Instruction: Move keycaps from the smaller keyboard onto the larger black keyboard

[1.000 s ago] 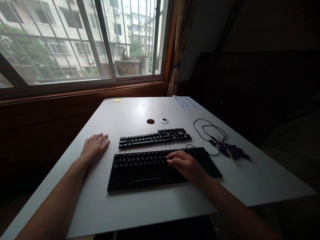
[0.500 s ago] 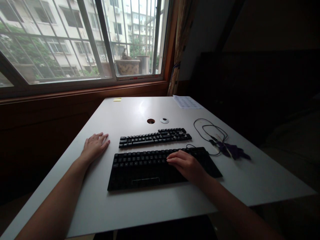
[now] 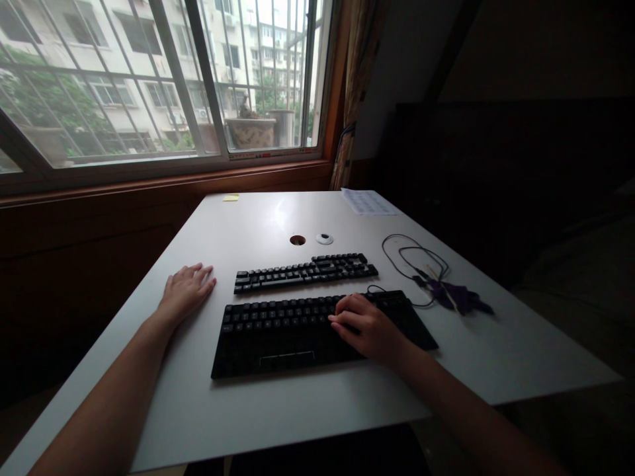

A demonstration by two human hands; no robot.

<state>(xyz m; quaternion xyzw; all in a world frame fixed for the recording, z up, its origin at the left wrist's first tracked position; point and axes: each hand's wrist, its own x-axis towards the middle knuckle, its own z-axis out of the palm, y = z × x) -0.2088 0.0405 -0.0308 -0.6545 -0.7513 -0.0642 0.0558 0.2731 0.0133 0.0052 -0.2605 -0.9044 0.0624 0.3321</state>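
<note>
My left hand lies flat on the white table with its fingers spread, left of the keys and holding nothing. My right hand is over the black keyboard, its fingers bent and drawn together at the right part of the key rows. Whatever its fingertips hold or press is too small and dark to make out. Keycaps fill the upper rows of the keyboard; its lower part looks flat and dark. Behind it, loose black keycaps lie in rows on the table.
On the right lie a looped black cable and a dark purple cloth with a thin stick across it. Farther back are a round hole, its white cover, a printed sheet and a yellow note.
My right hand's fingers have bent more, with the upper finger lifting at the same spot on the keyboard. The left hand stays put. The view has shifted slightly.
</note>
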